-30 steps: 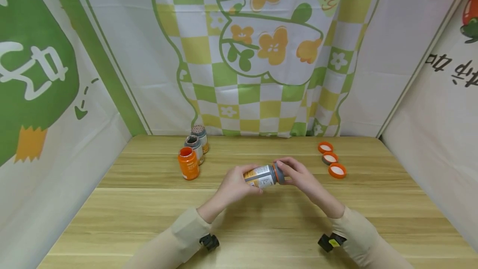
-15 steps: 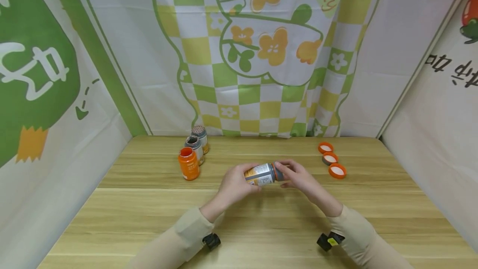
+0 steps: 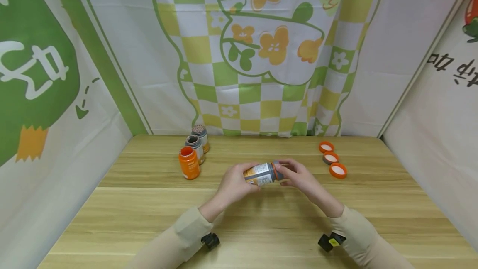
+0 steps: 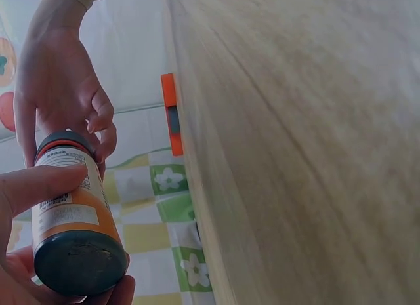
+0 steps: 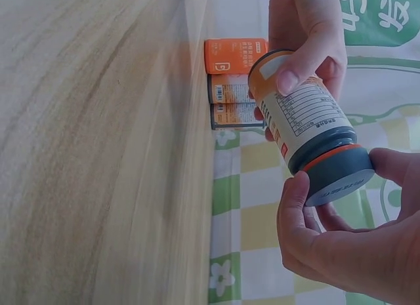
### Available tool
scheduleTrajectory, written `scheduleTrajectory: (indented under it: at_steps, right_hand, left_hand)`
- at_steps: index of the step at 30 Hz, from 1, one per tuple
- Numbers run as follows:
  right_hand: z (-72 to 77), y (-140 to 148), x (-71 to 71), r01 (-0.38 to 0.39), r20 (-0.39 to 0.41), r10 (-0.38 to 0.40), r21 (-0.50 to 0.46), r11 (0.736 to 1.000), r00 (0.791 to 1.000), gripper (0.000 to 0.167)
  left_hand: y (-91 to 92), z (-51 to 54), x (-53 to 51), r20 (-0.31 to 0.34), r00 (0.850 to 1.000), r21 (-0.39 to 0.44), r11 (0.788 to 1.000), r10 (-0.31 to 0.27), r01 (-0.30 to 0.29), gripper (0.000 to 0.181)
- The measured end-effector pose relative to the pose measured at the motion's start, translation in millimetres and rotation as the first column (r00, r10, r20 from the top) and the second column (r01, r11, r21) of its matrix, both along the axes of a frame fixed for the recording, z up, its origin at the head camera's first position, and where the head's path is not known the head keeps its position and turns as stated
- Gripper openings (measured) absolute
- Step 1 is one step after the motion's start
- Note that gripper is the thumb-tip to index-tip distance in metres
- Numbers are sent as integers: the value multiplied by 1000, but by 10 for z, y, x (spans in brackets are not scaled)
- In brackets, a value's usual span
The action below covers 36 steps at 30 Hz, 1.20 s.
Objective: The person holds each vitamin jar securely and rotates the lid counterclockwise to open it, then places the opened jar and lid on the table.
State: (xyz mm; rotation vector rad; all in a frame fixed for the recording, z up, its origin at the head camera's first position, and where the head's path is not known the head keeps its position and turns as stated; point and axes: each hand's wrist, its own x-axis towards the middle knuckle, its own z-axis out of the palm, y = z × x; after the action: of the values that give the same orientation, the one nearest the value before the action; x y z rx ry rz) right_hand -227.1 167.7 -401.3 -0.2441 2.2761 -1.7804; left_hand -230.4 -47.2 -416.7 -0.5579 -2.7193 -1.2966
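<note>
Above the middle of the table, my left hand [image 3: 235,184] grips a pill bottle [image 3: 259,174] by its body, fingers and thumb wrapped round it. The bottle is tilted onto its side, its base to the left, with a grey, orange and white label. At the other end, my right hand [image 3: 300,179] pinches the grey cap [image 5: 338,177] with thumb and fingertips. An orange ring shows at the cap's lower edge, and the cap sits on the bottle's neck. In the left wrist view the bottle's dark base [image 4: 80,262] faces the camera.
Left of the hands, an orange bottle [image 3: 189,164] without a cap stands in front of two grey open-topped bottles [image 3: 196,146]. On the right, several loose caps lie in a row with white insides up, the nearest an orange cap [image 3: 337,171]. A curtain [image 3: 250,111] hangs behind the wooden table [image 3: 149,219].
My right fingers have shifted round the cap, and the bottle has moved slightly between my hands. My left hand keeps its grip. The standing bottles and loose caps stay put.
</note>
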Motion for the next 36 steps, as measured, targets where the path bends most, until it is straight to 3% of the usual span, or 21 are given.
scheduleTrajectory:
  at_steps: [13,24,36]
  right_hand:
    - [31,16,63,6,-75,-5,19,1000,997,50]
    - [50,36,76,-21,-133,23,15,1000,991,50]
    - [35,28,56,-17,-145,16,-7,1000,989,48]
  left_hand:
    - [-43,6,-8,37,997,64,996,-65,63,64]
    - [-44,4,-3,77,995,89,995,-62,55,64]
    - [-50,27,6,103,993,83,995,-60,52,65]
